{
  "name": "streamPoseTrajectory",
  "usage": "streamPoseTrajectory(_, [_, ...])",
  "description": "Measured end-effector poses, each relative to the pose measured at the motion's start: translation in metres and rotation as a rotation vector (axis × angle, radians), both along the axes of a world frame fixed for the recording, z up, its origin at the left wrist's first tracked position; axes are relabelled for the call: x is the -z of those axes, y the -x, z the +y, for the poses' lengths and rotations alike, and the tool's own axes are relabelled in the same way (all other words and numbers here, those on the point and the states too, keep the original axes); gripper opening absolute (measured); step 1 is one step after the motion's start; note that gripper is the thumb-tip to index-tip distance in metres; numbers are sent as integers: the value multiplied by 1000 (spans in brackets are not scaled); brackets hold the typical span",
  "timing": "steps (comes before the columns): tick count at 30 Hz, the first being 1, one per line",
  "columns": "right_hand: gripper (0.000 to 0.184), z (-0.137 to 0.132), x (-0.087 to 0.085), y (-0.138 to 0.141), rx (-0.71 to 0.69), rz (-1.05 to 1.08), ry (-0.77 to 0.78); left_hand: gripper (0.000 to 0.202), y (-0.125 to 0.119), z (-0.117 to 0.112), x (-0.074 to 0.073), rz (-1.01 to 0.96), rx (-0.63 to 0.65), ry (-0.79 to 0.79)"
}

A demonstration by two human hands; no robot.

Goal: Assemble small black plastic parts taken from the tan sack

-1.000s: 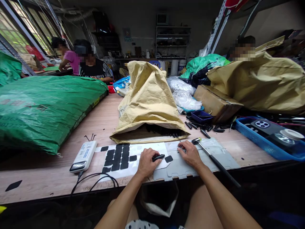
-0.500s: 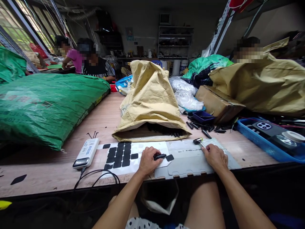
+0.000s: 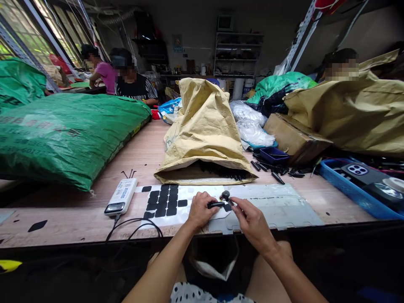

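Observation:
My left hand [image 3: 200, 209] is closed around a short black cylinder [image 3: 216, 204], pen-like in shape, just over the table's near edge. It lies nearly level, one end pointing right. In my right hand [image 3: 254, 221] is a small hammer [image 3: 225, 195] with a round dark head and a thin metal handle. The hammer's head is close above the right end of the black cylinder; whether they touch I cannot tell. Under them lie a white sheet with black rounded-square stickers [image 3: 162, 204] and a grey board [image 3: 280, 206]. One loose sticker [image 3: 227, 207] shows beside the hammer.
A tan sack [image 3: 205, 134] opens toward me with dark pieces inside. A green sack [image 3: 69, 139] and a white power bank [image 3: 121, 197] with cables stand left. On the right are loose black pieces [image 3: 277, 177], a cardboard box [image 3: 293, 136] and a blue tray [image 3: 347, 189]. People sit farther back.
My right hand has brought the hammer left, from the grey board's far side to the black cylinder. My left hand still grips the cylinder. The whole view has shifted slightly.

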State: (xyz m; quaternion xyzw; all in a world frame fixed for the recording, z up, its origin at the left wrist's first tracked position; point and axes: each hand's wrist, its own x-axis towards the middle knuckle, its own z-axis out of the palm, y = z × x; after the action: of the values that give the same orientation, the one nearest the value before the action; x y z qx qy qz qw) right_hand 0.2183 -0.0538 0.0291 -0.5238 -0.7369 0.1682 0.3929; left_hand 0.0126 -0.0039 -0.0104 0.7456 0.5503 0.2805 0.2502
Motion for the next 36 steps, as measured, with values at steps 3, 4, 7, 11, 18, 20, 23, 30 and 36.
streamPoseTrajectory(3, [33, -4, 10, 12, -8, -94, -12, 16, 1, 0, -3, 18, 3, 13])
streamPoseTrajectory(4, [34, -4, 13, 14, -3, -127, -14, 13, 1, -1, -4, 25, 5, 15])
streamPoseTrajectory(7, [34, -4, 17, 17, 16, -196, -17, 8, 1, -1, -5, 35, 10, 10])
streamPoseTrajectory(11, [33, -3, 16, 13, 39, -156, -43, 15, 1, -1, -4, 11, 9, 14])
streamPoseTrajectory(18, [32, -5, 23, 1, 56, -152, -18, 17, -1, -1, -2, -6, -4, 2])
streamPoseTrajectory(20, [31, -2, 24, -11, 113, -137, -37, 17, -1, -1, -3, -12, -4, 0])
streamPoseTrajectory(23, [29, 9, 22, -44, 305, -184, -75, 16, 0, -1, -3, -19, -2, 5])
streamPoseTrajectory(30, [27, 36, 36, -144, 692, -600, 49, 18, 1, -1, -4, -50, 5, 8])
streamPoseTrajectory(36, [30, 41, 36, -133, 731, -583, -49, 19, 1, -1, -5, -68, 5, 8])
